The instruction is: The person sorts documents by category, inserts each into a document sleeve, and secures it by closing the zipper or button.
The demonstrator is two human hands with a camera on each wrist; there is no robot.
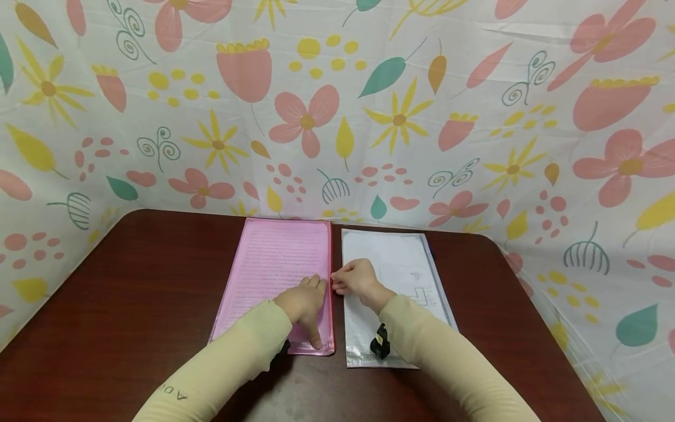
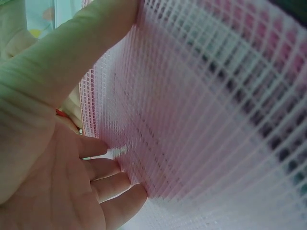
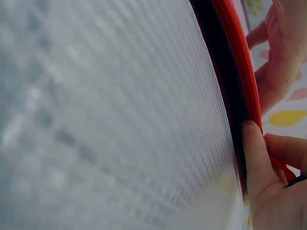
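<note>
A pink mesh zipper pouch (image 1: 274,252) with a lined sheet showing through it lies left of centre on the table. My left hand (image 1: 306,302) rests on its right part, fingers spread; in the left wrist view, the fingertips (image 2: 125,211) touch the mesh. Along the pouch's right side runs a red zipper edge (image 3: 240,52). There my right hand (image 1: 361,281) pinches the red zipper pull (image 3: 283,166) between thumb and fingers. Below that hand lies a white mesh pouch (image 1: 364,328) holding a sheet with printed figures.
The dark brown table (image 1: 132,305) carries both pouches side by side, with a narrow gap between them. Behind it hangs a flowered curtain (image 1: 369,176). Black wrist cameras (image 1: 379,341) sit under the sleeves.
</note>
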